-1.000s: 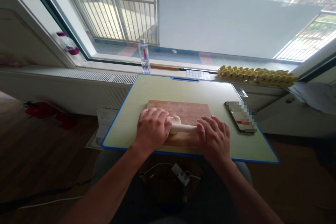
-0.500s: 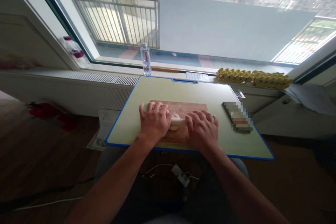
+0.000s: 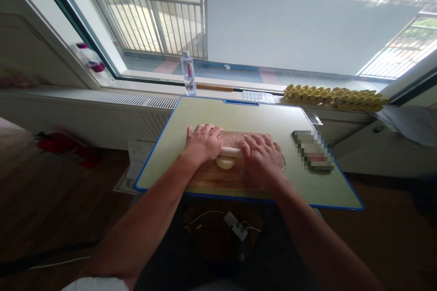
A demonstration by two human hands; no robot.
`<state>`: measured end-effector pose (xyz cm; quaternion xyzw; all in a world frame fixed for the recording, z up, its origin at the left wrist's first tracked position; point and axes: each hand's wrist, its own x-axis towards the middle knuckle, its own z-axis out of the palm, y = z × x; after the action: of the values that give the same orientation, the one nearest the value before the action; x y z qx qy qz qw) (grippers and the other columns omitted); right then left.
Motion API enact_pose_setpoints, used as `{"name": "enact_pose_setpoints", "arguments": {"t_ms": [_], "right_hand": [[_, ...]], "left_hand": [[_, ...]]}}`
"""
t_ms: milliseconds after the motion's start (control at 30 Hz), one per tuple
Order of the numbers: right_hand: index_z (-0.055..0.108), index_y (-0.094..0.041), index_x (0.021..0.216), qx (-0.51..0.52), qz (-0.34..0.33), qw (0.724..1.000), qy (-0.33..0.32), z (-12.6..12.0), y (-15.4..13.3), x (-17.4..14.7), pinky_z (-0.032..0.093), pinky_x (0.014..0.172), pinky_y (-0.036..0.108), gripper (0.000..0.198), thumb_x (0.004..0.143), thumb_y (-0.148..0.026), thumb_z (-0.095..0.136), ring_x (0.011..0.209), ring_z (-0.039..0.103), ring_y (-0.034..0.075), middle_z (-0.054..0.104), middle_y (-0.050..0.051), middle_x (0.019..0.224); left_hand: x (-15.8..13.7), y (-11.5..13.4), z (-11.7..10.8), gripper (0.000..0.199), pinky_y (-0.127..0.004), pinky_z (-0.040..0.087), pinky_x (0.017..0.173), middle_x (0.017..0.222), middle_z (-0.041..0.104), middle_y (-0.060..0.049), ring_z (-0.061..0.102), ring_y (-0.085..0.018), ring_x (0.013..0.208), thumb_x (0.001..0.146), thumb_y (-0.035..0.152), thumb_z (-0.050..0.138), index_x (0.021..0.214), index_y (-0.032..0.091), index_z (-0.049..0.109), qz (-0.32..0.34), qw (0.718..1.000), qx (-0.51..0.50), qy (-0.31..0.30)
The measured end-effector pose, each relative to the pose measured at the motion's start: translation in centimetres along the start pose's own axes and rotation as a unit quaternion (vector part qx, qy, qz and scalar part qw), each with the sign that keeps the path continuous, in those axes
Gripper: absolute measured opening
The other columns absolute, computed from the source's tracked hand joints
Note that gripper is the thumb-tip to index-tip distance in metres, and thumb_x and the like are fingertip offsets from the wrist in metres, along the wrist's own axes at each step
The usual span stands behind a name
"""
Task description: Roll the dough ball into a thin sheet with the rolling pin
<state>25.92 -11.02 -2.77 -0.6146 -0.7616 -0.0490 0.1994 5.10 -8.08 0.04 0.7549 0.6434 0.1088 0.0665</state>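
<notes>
A white rolling pin point(image 3: 231, 151) lies crosswise over a small pale piece of dough point(image 3: 225, 163) on a wooden cutting board point(image 3: 213, 181). My left hand point(image 3: 205, 142) rests over the pin's left end, its fingers bent forward over it. Over the right end lies my right hand point(image 3: 262, 156), its thumb along the near side of the bar. Both ends of the pin are hidden under my hands. Most of the visible dough bulges out on the near side of the pin. A metal handle point(image 3: 283, 162) shows at the board's right edge.
The board sits on a small blue-edged table point(image 3: 194, 113). A blurred-out phone-like slab point(image 3: 312, 150) lies at its right. Along the windowsill stand a water bottle point(image 3: 189, 75) and yellow egg trays point(image 3: 334, 97). Below, a power strip point(image 3: 235, 226) with cables lies between my legs.
Both hands have pushed the rolling pin forward, away from me. More of the dough now shows on its near side, and the board's handle has come into sight.
</notes>
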Motion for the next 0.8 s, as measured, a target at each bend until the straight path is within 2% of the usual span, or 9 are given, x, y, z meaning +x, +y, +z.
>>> {"name": "enact_pose_setpoints", "arguments": {"t_ms": [133, 233, 333, 400, 600, 800], "right_hand": [[0.072, -0.025, 0.140, -0.012, 0.011, 1.000, -0.013, 0.3, 0.1, 1.7, 0.037, 0.113, 0.064, 0.047, 0.108, -0.042, 0.043, 0.140, 0.051, 0.044, 0.068, 0.014, 0.146], [0.067, -0.023, 0.147, -0.021, 0.035, 0.999, -0.035, 0.2, -0.1, 2.5, 0.036, 0.116, 0.061, 0.050, 0.107, -0.042, 0.042, 0.145, 0.047, 0.042, 0.064, 0.013, 0.152], [0.065, -0.021, 0.148, -0.047, 0.043, 0.995, -0.070, -0.3, -0.5, 2.0, 0.035, 0.117, 0.058, 0.052, 0.109, -0.040, 0.036, 0.143, 0.048, 0.038, 0.063, 0.011, 0.154], [0.066, -0.021, 0.146, -0.053, 0.039, 0.995, -0.072, -0.7, -0.7, 1.0, 0.033, 0.118, 0.058, 0.053, 0.111, -0.043, 0.032, 0.144, 0.047, 0.037, 0.063, 0.010, 0.154], [0.068, -0.022, 0.143, -0.034, 0.049, 0.998, -0.009, -0.9, -1.4, -2.3, 0.022, 0.123, 0.065, 0.055, 0.113, -0.053, 0.034, 0.149, 0.044, 0.038, 0.064, 0.009, 0.154], [0.072, -0.021, 0.134, -0.002, 0.049, 0.997, 0.064, -0.7, -2.2, -5.2, 0.026, 0.123, 0.060, 0.049, 0.112, -0.053, 0.041, 0.146, 0.046, 0.036, 0.065, 0.009, 0.152]], "left_hand": [[1.5, -0.6, 0.1, 0.051, -0.070, 0.029, 0.123, 0.158, 0.058, -0.010, 0.051, -0.036, 0.144, 0.104, 0.038, 0.037, 0.147, 0.035, 0.063, -0.005, 0.999, -0.002, -0.036], [1.8, -0.7, 0.2, 0.051, -0.072, 0.029, 0.122, 0.159, 0.057, -0.012, 0.050, -0.037, 0.145, 0.104, 0.040, 0.037, 0.148, 0.033, 0.062, -0.004, 0.999, 0.004, -0.042], [1.0, -0.4, 0.3, 0.048, -0.073, 0.025, 0.124, 0.156, 0.060, -0.011, 0.051, -0.036, 0.143, 0.105, 0.039, 0.038, 0.144, 0.031, 0.066, -0.002, 1.000, 0.015, -0.006], [0.1, 0.0, 0.5, 0.045, -0.073, 0.022, 0.126, 0.153, 0.063, -0.011, 0.053, -0.035, 0.140, 0.105, 0.038, 0.040, 0.137, 0.031, 0.070, 0.003, 0.999, 0.019, 0.036], [-2.9, 0.6, 0.6, 0.039, -0.072, 0.020, 0.127, 0.141, 0.072, -0.009, 0.058, -0.034, 0.133, 0.106, 0.034, 0.042, 0.125, 0.028, 0.076, 0.027, 0.993, 0.010, 0.110], [-5.8, 0.7, 1.0, 0.043, -0.066, 0.026, 0.126, 0.142, 0.073, -0.008, 0.060, -0.032, 0.133, 0.109, 0.036, 0.039, 0.132, 0.026, 0.074, 0.031, 0.989, -0.007, 0.142]]}}
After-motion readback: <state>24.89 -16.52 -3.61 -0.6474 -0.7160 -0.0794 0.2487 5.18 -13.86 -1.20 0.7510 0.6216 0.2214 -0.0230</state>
